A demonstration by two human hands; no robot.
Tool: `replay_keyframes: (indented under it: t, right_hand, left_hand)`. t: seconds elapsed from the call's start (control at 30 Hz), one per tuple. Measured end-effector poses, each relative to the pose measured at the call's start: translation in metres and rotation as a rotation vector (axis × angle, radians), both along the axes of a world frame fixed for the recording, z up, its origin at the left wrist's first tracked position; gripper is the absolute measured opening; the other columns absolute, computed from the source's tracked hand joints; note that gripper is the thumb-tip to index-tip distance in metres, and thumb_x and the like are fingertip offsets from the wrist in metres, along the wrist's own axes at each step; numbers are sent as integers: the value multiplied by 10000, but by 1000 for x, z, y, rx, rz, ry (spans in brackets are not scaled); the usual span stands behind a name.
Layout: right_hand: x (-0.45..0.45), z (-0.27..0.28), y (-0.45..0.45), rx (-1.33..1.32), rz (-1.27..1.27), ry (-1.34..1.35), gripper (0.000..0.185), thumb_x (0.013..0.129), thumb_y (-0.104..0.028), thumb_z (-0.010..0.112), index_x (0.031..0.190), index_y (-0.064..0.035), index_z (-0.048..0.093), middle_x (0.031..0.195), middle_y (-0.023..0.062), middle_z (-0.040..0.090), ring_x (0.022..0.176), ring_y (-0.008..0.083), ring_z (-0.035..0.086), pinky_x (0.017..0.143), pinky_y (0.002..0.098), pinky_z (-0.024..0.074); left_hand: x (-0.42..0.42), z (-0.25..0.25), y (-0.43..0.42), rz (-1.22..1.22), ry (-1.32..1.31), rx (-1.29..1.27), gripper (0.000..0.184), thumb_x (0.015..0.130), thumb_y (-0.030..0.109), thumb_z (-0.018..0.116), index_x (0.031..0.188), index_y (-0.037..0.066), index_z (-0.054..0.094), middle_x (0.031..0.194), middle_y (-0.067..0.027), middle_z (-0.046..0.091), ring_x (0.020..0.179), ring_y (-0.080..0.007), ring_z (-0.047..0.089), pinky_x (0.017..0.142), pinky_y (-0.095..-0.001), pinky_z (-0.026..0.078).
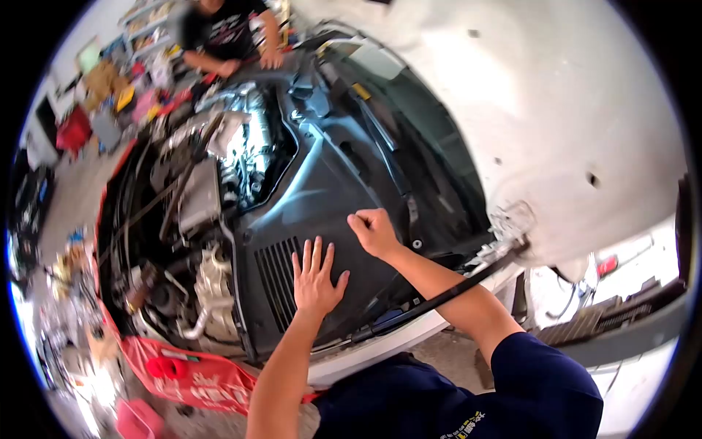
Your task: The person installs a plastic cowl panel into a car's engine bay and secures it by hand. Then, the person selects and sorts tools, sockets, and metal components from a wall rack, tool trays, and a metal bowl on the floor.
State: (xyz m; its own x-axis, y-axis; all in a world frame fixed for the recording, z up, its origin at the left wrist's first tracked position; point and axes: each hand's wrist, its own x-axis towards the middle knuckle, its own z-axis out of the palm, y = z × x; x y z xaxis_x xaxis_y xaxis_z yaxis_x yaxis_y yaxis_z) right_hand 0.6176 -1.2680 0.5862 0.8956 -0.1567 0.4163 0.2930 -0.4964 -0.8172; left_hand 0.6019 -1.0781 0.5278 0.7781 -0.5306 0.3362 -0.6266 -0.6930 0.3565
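Black cowl panel (322, 218) lies under the left hand (316, 287), flat with fingers spread just beside the slotted vent (276, 274), and the right hand (375, 233), curled into a fist; engine (252, 139) far left, windshield (431, 121) far right.

The cowl cover (313, 203) looks like matt plastic, the fender cover (207, 379) glossy vinyl, the windscreen (418, 117) smooth glass.

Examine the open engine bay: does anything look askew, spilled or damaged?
Nothing clearly stands out: the black panel beneath the left hand and right hand shows no visible crack or spill. Finer flaws cannot be told.
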Motion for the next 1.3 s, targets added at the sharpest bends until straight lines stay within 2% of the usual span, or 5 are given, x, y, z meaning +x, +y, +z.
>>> replay_keyframes:
  t: [0.2, 0.33, 0.63, 0.77, 1.3]
  right_hand:
    - [14, -57, -3, -182, -60, 4, 369, 882, -113, 553, 575, 28, 403, 525, 211, 407, 446, 351, 424, 474, 420, 311]
    - [21, -48, -9, -16, -72, 124, 423, 914, -146, 561, 567, 24, 389, 500, 160, 359, 465, 131, 331, 459, 374, 291]
    - [41, -6, 42, -135, 436, -163, 309, 825, -74, 601, 565, -8, 448, 536, 156, 486, 442, 285, 482, 444, 365, 369]
    - [67, -51, -14, 12, -14, 56, 365, 844, -59, 585, 535, -20, 393, 489, 152, 412, 397, 296, 405, 409, 375, 320]
    - [-1, -28, -7, -24, 113, 199, 326, 806, -38, 608, 559, -2, 399, 523, 157, 403, 436, 338, 421, 438, 413, 315]
  left_hand:
    - [5, -3, -2, 18, 67, 0, 647, 883, 414, 605, 1436, 102, 481, 1556, -158, 326, 1459, -349, 254, 1174, -563, 184]
    - [5, -4, -4, 21, 74, -7, 650, 889, 423, 590, 1445, 110, 470, 1569, -157, 302, 1466, -351, 234, 1177, -568, 167]
    - [15, -8, -11, 23, 241, 161, 669, 824, 405, 644, 1383, 60, 520, 1555, -179, 319, 1462, -397, 226, 1173, -600, 142]
    - [15, 1, -17, 10, 243, 132, 661, 842, 383, 637, 1410, 71, 507, 1557, -210, 299, 1454, -420, 231, 1157, -624, 142]
    - [10, -6, -25, 87, 224, 177, 663, 834, 429, 641, 1421, 148, 515, 1567, -184, 303, 1459, -403, 240, 1157, -631, 116]
